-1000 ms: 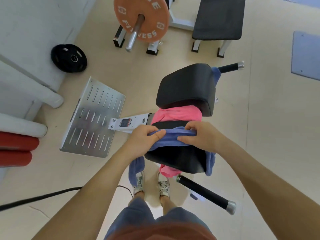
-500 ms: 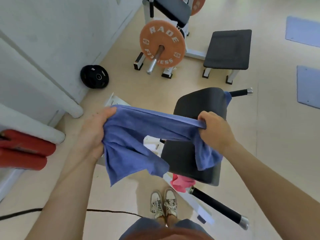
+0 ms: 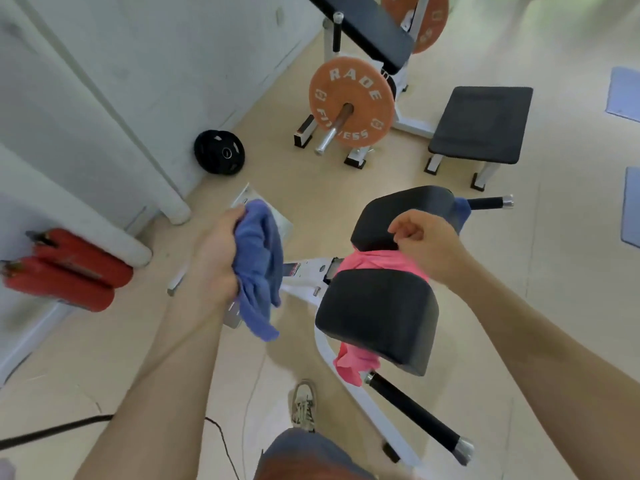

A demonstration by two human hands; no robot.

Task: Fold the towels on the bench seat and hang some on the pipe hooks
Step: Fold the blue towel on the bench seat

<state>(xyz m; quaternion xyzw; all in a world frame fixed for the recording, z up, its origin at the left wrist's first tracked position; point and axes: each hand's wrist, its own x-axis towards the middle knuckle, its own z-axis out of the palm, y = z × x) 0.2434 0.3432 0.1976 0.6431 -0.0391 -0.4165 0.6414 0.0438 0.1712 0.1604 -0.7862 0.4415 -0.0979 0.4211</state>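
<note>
The orange weight plate (image 3: 350, 102), well beyond the hands, reads "RADE" above and "FITNESS" below in white letters.

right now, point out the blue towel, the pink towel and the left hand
blue towel (image 3: 259, 258): head view, on the bunched cloth at its middle
pink towel (image 3: 374, 263): head view, on its upper flat stretch
left hand (image 3: 216, 252): head view, on the middle of the hand
</note>
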